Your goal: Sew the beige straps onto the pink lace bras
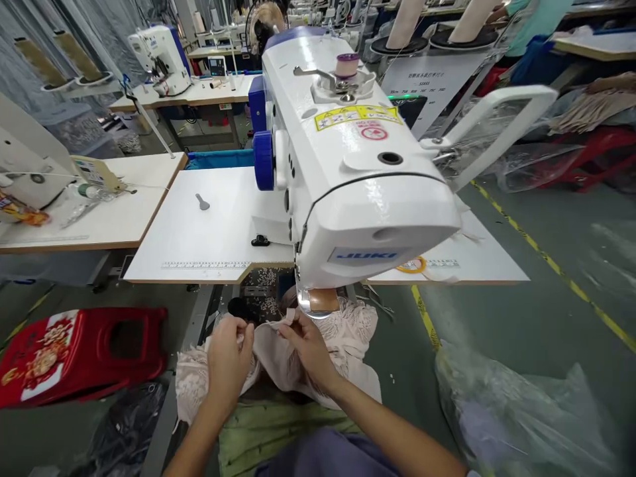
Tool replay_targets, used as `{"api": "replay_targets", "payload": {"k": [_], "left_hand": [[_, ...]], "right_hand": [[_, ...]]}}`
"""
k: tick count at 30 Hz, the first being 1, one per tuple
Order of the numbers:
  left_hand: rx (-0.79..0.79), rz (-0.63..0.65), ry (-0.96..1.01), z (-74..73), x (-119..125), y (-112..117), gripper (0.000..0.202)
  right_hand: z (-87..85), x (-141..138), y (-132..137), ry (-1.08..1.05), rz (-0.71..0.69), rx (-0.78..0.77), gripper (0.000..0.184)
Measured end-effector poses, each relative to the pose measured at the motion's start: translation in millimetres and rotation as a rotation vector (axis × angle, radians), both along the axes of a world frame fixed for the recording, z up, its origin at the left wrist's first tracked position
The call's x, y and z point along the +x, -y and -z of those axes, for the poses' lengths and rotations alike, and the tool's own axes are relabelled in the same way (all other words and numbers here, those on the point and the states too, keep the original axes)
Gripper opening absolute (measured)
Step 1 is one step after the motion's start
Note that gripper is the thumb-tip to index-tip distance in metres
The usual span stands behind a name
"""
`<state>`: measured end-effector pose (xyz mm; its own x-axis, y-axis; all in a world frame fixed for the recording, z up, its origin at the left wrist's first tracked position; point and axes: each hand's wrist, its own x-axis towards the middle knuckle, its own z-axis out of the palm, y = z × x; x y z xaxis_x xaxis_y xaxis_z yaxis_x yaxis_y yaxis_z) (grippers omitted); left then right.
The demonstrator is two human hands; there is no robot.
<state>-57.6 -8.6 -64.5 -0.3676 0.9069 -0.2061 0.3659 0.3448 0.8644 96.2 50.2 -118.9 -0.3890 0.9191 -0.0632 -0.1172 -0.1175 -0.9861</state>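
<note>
Pale pink lace fabric (281,354) hangs below the head of a white industrial sewing machine (362,192) and spreads over my lap. My left hand (231,354) pinches the fabric's upper edge on the left, fingers closed. A short way to the right, my right hand (305,338) grips the same edge between thumb and fingers. Both hands are just in front of the needle area, which the machine's head largely hides. Under my arms lies a green cloth (268,434).
White table panels (213,218) flank the machine, one bearing a small grey key-shaped piece (202,202). An orange tape ring (411,265) sits at right. A red plastic stool (99,358) is on the floor at left, and a clear plastic bag (521,411) at right.
</note>
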Motion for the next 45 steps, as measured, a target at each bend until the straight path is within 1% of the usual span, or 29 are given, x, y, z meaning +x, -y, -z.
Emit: {"api": "replay_targets", "payload": {"k": [2,3,5,6,8,10,12,14,17,20,23,28,30,31,32,33,35,36,37,39,40,41,42,43,45], "left_hand": [[-0.020,0.002,0.097,19.2,14,-1,0.037],[-0.026,0.013,0.152,26.0,22,-1,0.041],[-0.021,0.008,0.229,33.3,34,-2,0.046],[-0.009,-0.013,0.242,33.8,39,-2,0.047],[0.018,-0.059,0.237,29.6,44,-1,0.045],[0.034,-0.068,0.231,20.7,46,1,0.040],[0.033,-0.032,0.250,10.0,48,4,0.037],[0.021,0.017,0.282,0.1,51,6,0.037],[0.001,0.065,0.308,-8.8,54,7,0.038],[-0.016,0.083,0.299,-9.2,55,5,0.037],[-0.032,0.073,0.262,-5.6,57,3,0.037],[-0.054,0.067,0.186,-2.0,64,-4,0.040],[-0.056,0.086,0.150,-0.3,65,-8,0.043],[-0.056,0.094,0.128,1.1,65,-9,0.044],[-0.054,0.103,0.105,3.3,63,-11,0.045],[-0.051,0.111,0.084,6.3,61,-12,0.045],[-0.046,0.132,0.043,15.1,54,-14,0.047],[-0.047,0.146,0.017,20.3,51,-15,0.047],[-0.057,0.164,-0.035,25.2,48,-15,0.046],[-0.070,0.219,-0.089,32.0,46,-16,0.046],[-0.067,0.247,-0.097,32.9,47,-16,0.047],[-0.059,0.274,-0.090,32.0,50,-17,0.047],[-0.047,0.296,-0.075,29.4,53,-18,0.047],[-0.039,0.312,-0.057,25.6,57,-19,0.046],[-0.035,0.316,-0.002,16.2,64,-21,0.044]], "right_hand": [[10.3,9,9,0.094,0.001,0.153,0.014],[14.2,14,12,0.133,-0.018,0.245,0.011],[18.5,23,17,0.219,-0.068,0.460,0.011],[19.0,28,18,0.252,-0.092,0.531,0.013],[16.5,38,16,0.270,-0.097,0.562,0.010],[10.1,45,11,0.254,-0.059,0.546,0.010],[1.1,50,5,0.261,-0.032,0.540,0.020],[-8.5,51,0,0.311,-0.056,0.542,0.028],[-19.2,49,-3,0.342,-0.072,0.571,0.027],[-22.3,49,-3,0.367,-0.021,0.674,0.025],[-19.6,51,-2,0.427,0.031,0.777,0.024],[-8.3,51,2,0.410,0.112,0.837,0.019],[-1.7,51,5,0.409,0.105,0.859,0.018],[2.0,52,4,0.420,0.074,0.889,0.018],[5.7,56,0,0.459,0.013,0.932,0.016],[8.9,63,-9,0.530,-0.064,0.973,0.014],[11.0,89,-42,0.752,-0.180,1.005,0.014],[8.5,108,-66,0.889,-0.178,0.980,0.017],[3.3,130,-93,1.001,-0.114,0.937,0.025],[-13.5,176,-150,1.190,0.029,0.849,0.045],[-23.3,196,-177,1.258,0.044,0.817,0.050],[-32.5,212,-200,1.310,0.024,0.793,0.052],[-40.5,224,-218,1.346,-0.029,0.782,0.052],[-46.6,232,-231,1.371,-0.091,0.779,0.051],[-53.3,238,-243,1.397,-0.227,0.789,0.048]]}}
